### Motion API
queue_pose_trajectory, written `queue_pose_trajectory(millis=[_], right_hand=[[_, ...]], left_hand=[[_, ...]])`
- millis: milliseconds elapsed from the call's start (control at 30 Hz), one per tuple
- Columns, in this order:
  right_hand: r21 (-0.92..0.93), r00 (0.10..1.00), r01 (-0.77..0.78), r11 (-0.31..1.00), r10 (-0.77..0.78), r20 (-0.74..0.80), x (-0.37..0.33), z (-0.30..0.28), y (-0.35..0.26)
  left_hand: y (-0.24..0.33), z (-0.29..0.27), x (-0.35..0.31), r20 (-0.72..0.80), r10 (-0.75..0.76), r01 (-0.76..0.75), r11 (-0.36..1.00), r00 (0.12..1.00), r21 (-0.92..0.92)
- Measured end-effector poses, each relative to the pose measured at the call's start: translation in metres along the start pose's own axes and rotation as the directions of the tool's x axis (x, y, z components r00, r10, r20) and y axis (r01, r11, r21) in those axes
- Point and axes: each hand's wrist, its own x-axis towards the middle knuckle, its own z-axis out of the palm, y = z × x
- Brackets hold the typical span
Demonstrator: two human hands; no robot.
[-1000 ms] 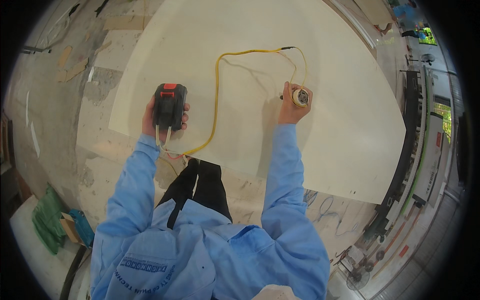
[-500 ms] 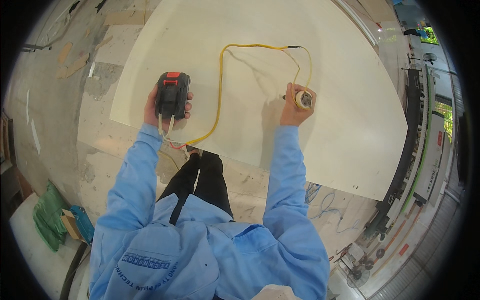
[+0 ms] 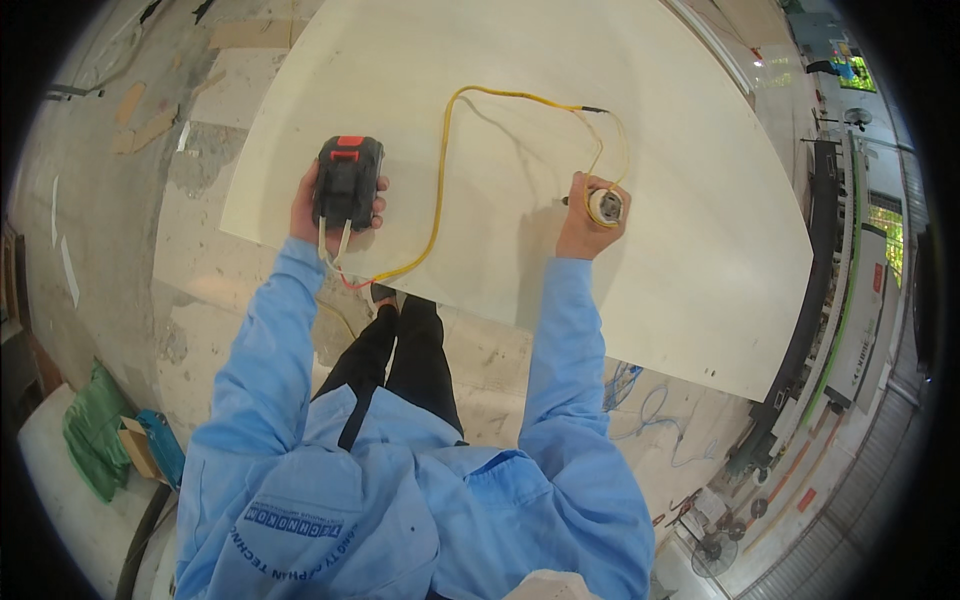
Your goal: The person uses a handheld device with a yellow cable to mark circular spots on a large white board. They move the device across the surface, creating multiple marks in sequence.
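Note:
My left hand [image 3: 304, 205] is closed around a black battery pack [image 3: 347, 180] with a red latch, holding it above the pale board. Two whitish leads leave the pack's near end and join a yellow cable [image 3: 442, 170] through red and white wires. That cable arches across to a black-wrapped joint [image 3: 594, 109], where two thin yellow wires run down to my right hand [image 3: 580, 232]. In its grip is a small wired cylinder [image 3: 605, 205], white-sided with a grey end, looking like an electric motor. A short dark tip pokes out left of my fingers.
A large pale board [image 3: 700, 230] spreads beneath both hands. Blue wires [image 3: 655, 415] lie tangled on the floor past its near right edge. Along the right stands a long dark machine [image 3: 815, 260]. A green sack [image 3: 95, 430] and a fan [image 3: 713, 553] are farther out.
The battery pack has risen slightly in the picture with my left hand. My right hand and the cylinder have shifted a little, and the black-wrapped joint sits lower.

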Motion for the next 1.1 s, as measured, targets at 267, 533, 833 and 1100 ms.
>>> queue_pose_trajectory(millis=[267,533,833,1100], right_hand=[[-0.045,0.995,-0.091,0.995,0.093,0.037,-0.024,-0.013,0.0],[0.085,0.999,-0.047,0.995,0.049,-0.012,-0.031,-0.025,-0.013],[-0.042,0.998,-0.053,0.998,0.054,0.013,-0.041,-0.017,-0.014],[-0.037,0.998,-0.047,0.998,0.048,0.035,-0.054,-0.03,-0.016]], left_hand=[[-0.001,0.003,0.0,-0.008,-0.002,0.002,1.0,1.0,-0.003],[0.0,-0.002,0.001,-0.015,0.013,-0.012,1.0,1.0,0.028],[0.001,-0.004,0.002,0.052,-0.018,0.02,0.999,0.998,-0.029],[0.001,-0.003,0.003,0.028,0.005,-0.005,1.0,1.0,0.008]])
